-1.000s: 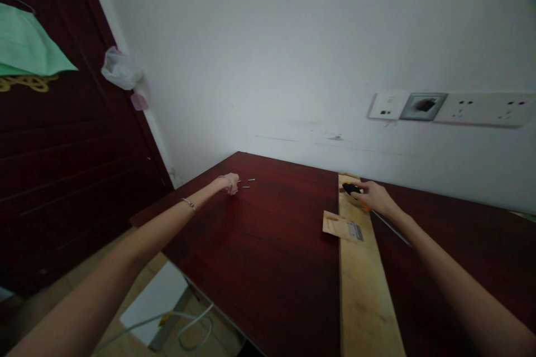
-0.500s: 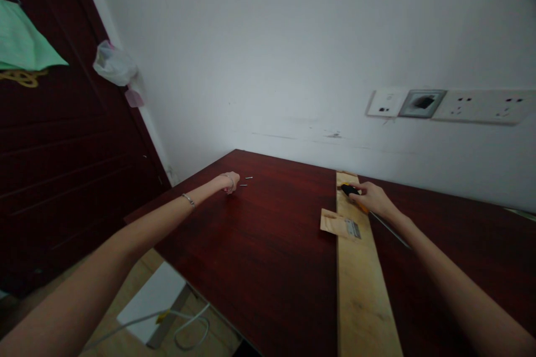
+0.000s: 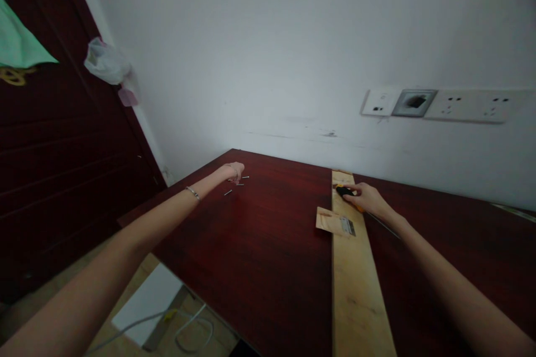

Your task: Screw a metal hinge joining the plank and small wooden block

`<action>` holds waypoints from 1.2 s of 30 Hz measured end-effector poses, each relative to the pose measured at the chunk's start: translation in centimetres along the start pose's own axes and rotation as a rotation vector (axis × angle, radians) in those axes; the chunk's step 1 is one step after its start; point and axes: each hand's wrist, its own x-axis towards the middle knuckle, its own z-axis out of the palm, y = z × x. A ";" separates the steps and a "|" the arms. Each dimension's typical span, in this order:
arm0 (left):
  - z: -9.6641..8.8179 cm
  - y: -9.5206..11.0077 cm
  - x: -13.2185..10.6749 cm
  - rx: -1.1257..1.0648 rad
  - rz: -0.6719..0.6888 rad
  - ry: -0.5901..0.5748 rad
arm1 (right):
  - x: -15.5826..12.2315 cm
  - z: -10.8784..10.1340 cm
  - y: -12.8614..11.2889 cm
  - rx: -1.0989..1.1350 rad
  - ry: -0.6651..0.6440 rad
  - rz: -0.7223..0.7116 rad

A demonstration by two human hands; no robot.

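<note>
Both of my hands are stretched out over the dark red bench [image 3: 268, 256]. My left hand [image 3: 234, 171] is at the far left corner, its fingers curled in a loose pinch above a few small nails [image 3: 239, 181]. I cannot tell whether it holds one between the fingertips. One nail [image 3: 228, 192] lies loose just near of the hand, and the others lie just right of it, close beside the fingers. They are thin and scattered, pointing roughly left to right.

My right hand [image 3: 365, 196] is far over to the right, well apart from the nails, and closed around the black and orange handle of a tool [image 3: 345, 192]. The handle points left, out past my fingers. A thin metal shaft [image 3: 382, 224] runs back from the hand, near and to the right along my forearm, so the tool's long axis lies slanted from far left to near right. It rests across the far end of a pale wooden plank [image 3: 355, 295], which runs from the wall straight toward me. A small brown packet [image 3: 335, 222] lies half on the plank's left edge, just near of that hand.

My left hand is the one at the nails. A row of wall sockets [image 3: 444, 105] sits above the bench on the right.
</note>
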 end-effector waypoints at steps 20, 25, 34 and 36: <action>5.3 23.0 1.1 0.111 0.925 0.110 | -0.9 -1.2 0.0 0.007 -0.090 0.014; 5.3 24.0 1.3 0.169 0.946 0.107 | -0.9 -1.3 -0.5 0.006 -0.100 0.012; 5.8 24.0 1.1 0.084 0.963 0.087 | -1.2 -1.5 -0.6 0.028 -0.105 0.003; 6.1 23.8 1.1 0.047 0.976 0.101 | -1.2 -1.5 -0.6 0.032 -0.104 0.006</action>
